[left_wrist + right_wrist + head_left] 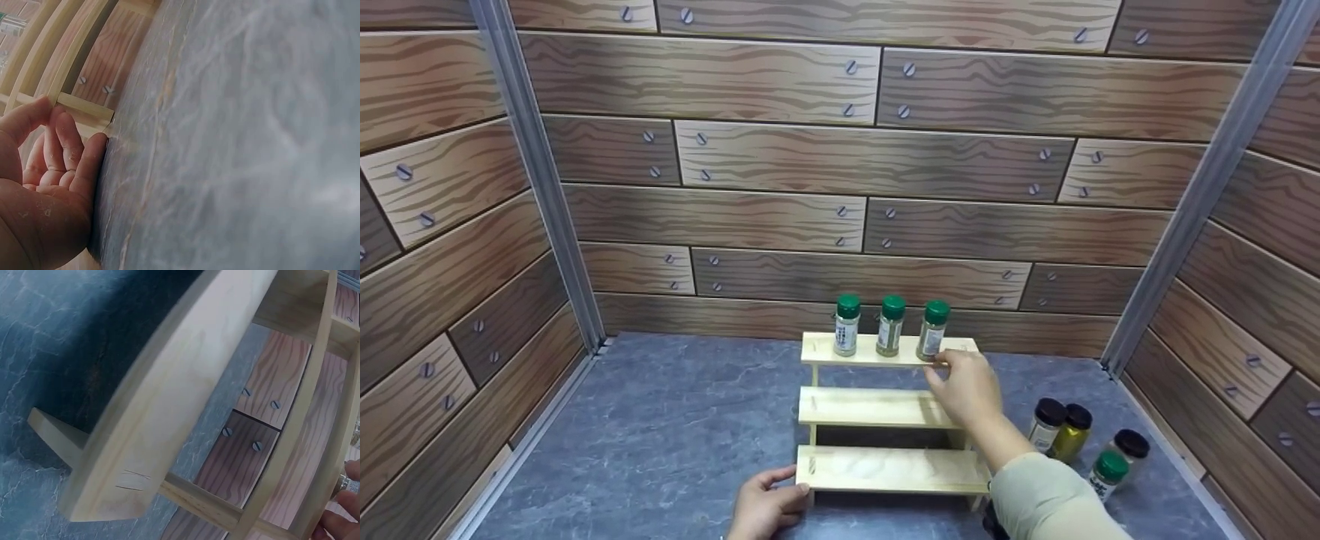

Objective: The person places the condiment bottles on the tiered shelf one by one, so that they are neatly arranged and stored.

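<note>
A grey marbled counter [660, 435] fills the lower frame. A wooden three-step rack [885, 409] stands on it at lower centre. Four jars [1080, 442] stand on the counter at lower right, just beside the rack.

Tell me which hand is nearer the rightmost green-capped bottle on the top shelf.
Right. The right hand has its fingertips at the base of the rightmost green-capped bottle on the top shelf; the left hand rests down at the rack's bottom-left corner, well away from it.
</note>
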`<state>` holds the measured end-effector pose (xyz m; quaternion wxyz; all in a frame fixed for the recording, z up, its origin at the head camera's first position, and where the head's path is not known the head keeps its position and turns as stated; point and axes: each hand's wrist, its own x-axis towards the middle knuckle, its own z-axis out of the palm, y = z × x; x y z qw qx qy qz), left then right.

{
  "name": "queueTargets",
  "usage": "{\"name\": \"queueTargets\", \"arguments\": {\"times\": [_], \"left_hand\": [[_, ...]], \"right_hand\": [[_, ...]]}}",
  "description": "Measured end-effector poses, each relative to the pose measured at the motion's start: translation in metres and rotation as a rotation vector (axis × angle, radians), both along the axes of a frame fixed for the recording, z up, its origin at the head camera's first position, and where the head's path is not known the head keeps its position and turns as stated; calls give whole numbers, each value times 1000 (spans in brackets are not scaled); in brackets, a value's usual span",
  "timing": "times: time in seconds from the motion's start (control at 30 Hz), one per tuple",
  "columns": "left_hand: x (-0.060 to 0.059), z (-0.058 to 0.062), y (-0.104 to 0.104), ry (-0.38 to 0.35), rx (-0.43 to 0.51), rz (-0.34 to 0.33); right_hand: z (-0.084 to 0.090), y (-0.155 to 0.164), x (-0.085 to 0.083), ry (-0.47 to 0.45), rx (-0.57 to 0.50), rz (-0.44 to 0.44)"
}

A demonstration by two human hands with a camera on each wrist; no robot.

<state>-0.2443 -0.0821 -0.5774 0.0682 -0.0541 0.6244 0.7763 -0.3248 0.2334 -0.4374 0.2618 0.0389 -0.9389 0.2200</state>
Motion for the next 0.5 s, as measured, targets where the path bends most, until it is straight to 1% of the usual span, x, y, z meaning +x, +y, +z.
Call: {"name": "queueTargets", "arguments": {"times": [0.1,0.2,0.3,0.37,0.4,0.5], "left_hand": [[-2,0,1,-4,-12,0],[-2,-1,3,-1,6,-3],[0,-3,5,-6,32,-3],[1,-4,7,-18,39,-1],[2,-4,7,-27,39,-1],[3,-5,9,-47,27,1]], "right_hand": [[-2,0,1,-38,37,-1],[-2,1,3,-84,67,9],[-5,3,7,-105,55,29],[-9,8,12,-68,18,47],[-12,11,15,-32,-5,57],[-23,30,31,133,-72,75]]}}
